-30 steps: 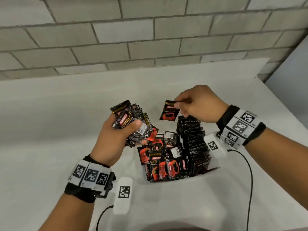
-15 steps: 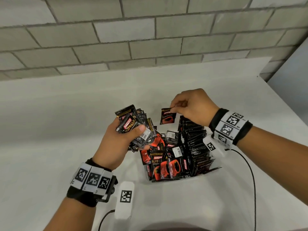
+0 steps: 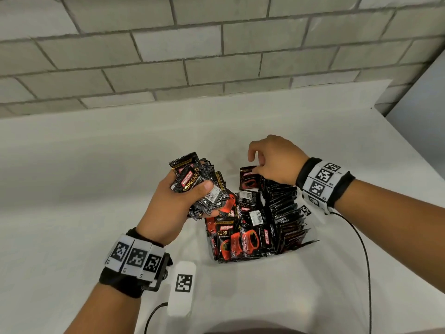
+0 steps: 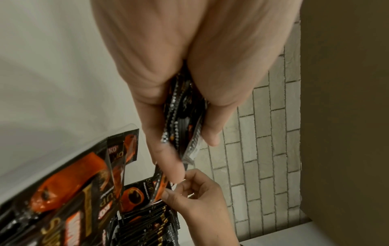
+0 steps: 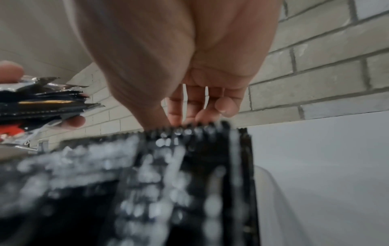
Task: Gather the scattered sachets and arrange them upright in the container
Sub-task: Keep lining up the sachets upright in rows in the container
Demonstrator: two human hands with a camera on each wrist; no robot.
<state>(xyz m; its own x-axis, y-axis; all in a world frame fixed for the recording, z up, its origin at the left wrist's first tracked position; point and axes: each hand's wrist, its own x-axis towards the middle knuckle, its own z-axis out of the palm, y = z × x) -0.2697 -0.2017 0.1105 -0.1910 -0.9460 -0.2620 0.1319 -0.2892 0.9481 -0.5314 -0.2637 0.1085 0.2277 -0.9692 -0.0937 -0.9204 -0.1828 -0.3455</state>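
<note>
My left hand (image 3: 168, 208) grips a thick bundle of black-and-red sachets (image 3: 197, 186) just left of the clear container (image 3: 311, 242). In the left wrist view the bundle (image 4: 181, 119) sits between thumb and fingers. My right hand (image 3: 274, 160) pinches the top edge of a single sachet (image 3: 249, 180) at the far end of the container. That sachet (image 4: 136, 196) stands upright beside a row of upright sachets (image 3: 281, 203) along the container's right side. Several loose sachets (image 3: 243, 239) lie jumbled in its left part. The right wrist view shows fingertips (image 5: 200, 108) over blurred sachet tops (image 5: 189, 149).
The container stands on a white table (image 3: 96, 189) set against a grey brick wall (image 3: 216, 44). A black cable (image 3: 363, 261) trails from my right wrist over the table. A grey panel (image 3: 423, 112) borders the table's far right corner.
My right hand has come down and toward me with the single sachet, from above the container to the far end of the upright row. The left hand still holds its bundle.
</note>
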